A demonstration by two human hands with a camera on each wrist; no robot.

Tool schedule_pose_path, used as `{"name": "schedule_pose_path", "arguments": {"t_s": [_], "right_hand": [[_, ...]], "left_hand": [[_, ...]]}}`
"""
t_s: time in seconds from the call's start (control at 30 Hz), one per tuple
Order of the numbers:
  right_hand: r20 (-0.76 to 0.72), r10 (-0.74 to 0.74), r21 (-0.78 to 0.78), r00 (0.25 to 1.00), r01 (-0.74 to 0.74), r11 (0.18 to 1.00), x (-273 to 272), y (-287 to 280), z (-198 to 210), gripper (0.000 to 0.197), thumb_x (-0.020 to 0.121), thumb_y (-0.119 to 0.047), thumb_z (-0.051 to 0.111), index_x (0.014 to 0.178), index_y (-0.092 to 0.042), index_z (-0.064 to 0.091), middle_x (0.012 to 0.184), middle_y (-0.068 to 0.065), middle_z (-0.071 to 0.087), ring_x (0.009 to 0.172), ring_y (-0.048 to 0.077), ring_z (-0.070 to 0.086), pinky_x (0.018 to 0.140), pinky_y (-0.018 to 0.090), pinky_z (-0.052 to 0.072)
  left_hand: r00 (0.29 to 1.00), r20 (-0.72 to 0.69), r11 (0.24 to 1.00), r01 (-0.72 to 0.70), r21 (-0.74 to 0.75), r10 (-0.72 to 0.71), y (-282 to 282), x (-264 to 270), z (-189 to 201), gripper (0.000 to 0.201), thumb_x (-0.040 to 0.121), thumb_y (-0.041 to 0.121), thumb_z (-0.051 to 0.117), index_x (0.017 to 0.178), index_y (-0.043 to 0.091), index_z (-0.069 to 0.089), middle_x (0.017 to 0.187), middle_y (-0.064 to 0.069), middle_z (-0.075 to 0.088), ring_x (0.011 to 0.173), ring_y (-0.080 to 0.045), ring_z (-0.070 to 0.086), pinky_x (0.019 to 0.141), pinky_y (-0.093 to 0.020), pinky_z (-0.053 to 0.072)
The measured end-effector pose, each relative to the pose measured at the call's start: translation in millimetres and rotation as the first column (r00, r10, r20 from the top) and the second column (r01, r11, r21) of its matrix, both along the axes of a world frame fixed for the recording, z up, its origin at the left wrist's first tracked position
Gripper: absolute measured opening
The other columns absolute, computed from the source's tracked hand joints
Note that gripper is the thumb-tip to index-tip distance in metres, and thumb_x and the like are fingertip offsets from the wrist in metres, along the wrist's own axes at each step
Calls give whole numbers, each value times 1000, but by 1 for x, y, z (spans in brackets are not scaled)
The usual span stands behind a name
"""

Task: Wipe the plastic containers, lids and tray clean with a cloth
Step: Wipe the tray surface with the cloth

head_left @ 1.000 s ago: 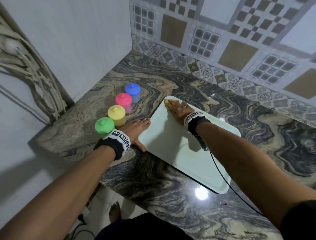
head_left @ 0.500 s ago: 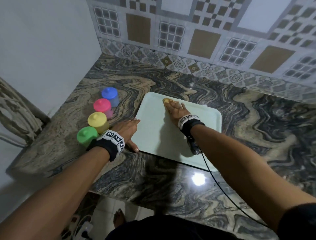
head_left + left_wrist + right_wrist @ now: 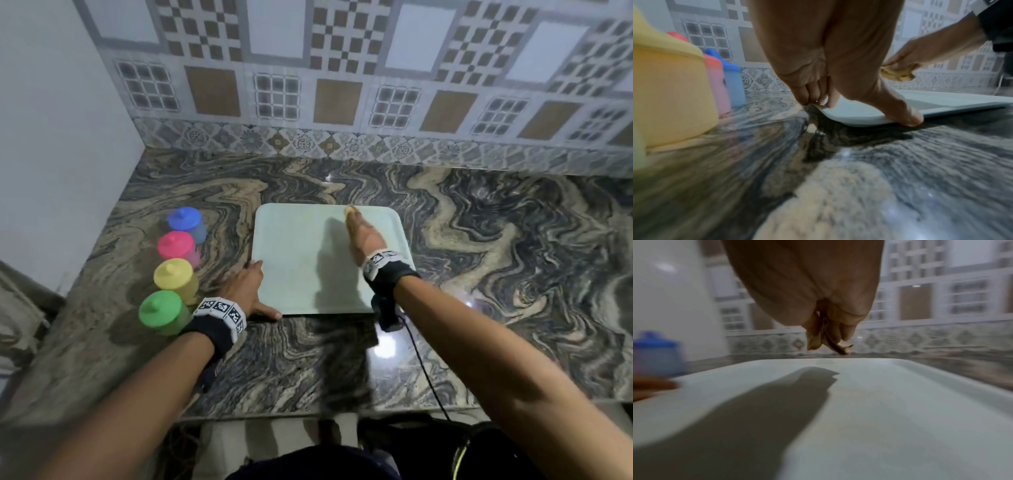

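Note:
A pale green tray [image 3: 301, 267] lies flat on the marble counter. My left hand [image 3: 248, 289] braces its near-left corner, with the fingers along the left rim and the thumb [image 3: 906, 116] against the near edge. My right hand [image 3: 361, 236] holds a bunched yellow cloth [image 3: 350, 209] over the tray's far edge, right of the middle. In the left wrist view the cloth [image 3: 896, 73] sits crumpled in its fingers. Left of the tray stand the blue [image 3: 186, 221], pink [image 3: 176, 245], yellow [image 3: 174, 275] and green [image 3: 161, 310] lidded containers in a row.
A patterned tiled wall [image 3: 342, 102] rises behind the counter and a plain white wall [image 3: 51, 137] closes the left side. The counter's front edge [image 3: 308, 413] runs near my body. A black cable [image 3: 424, 370] trails from my right wrist across the marble.
My right hand has carried the cloth along the tray's far edge, from the far-left corner to right of the middle. The left hand stays at the near-left corner. My head has turned.

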State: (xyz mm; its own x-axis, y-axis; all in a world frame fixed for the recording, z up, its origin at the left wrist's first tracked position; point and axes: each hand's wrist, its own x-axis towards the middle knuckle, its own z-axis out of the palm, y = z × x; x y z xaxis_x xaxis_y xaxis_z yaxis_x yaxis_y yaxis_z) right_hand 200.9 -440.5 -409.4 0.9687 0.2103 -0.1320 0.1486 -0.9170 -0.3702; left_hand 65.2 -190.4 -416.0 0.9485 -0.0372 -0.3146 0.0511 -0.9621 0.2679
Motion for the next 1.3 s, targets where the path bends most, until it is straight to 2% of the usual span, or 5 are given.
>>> {"name": "schedule_pose_path", "arguments": {"t_s": [0.23, 0.6, 0.97, 1.13, 1.3], "right_hand": [[-241, 426, -144, 872, -467, 873, -64, 120, -24, 59, 102, -18, 33, 156, -12, 10, 164, 7, 5, 151, 26, 5, 121, 42, 6], [-195, -292, -335, 936, 216, 917, -43, -52, -31, 51, 106, -15, 22, 154, -3, 9, 162, 18, 9, 150, 32, 10, 120, 38, 10], [-175, 376, -141, 910, -401, 905, -130, 98, -26, 59, 102, -19, 40, 154, -4, 15, 162, 17, 10, 150, 33, 8, 120, 42, 8], [-190, 390, 26, 901, -393, 919, -135, 81, -17, 45, 103, -21, 43, 147, -14, 41, 158, 8, 31, 144, 26, 31, 117, 35, 21], [-25, 140, 76, 990, -138, 988, -138, 72, -16, 20, 92, -28, 55, 103, -19, 70, 103, 15, 71, 97, 35, 66, 79, 36, 51]], "left_hand": [[993, 32, 994, 112, 12, -112, 25, 2, -5, 117, 56, 60, 83, 143, 1, 31, 149, -15, 32, 135, -29, 38, 109, -36, 32], [986, 56, 987, 160, -32, -158, 28, 12, -22, 140, 42, 69, 83, 145, -4, 25, 150, -18, 35, 129, -33, 47, 102, -41, 43], [996, -37, 993, 82, -88, -86, 28, 15, -16, 137, 52, 64, 83, 150, -4, 16, 159, -17, 17, 141, -30, 32, 111, -36, 34], [993, -110, 987, 18, -162, -36, 23, 22, 0, 88, 79, 43, 74, 144, -1, 34, 157, -17, 21, 140, -31, 33, 111, -35, 34], [999, -13, 983, 28, -179, -31, -4, 26, 7, 45, 97, 8, 46, 142, 16, 48, 147, -9, 45, 133, -28, 45, 104, -30, 39]]}}
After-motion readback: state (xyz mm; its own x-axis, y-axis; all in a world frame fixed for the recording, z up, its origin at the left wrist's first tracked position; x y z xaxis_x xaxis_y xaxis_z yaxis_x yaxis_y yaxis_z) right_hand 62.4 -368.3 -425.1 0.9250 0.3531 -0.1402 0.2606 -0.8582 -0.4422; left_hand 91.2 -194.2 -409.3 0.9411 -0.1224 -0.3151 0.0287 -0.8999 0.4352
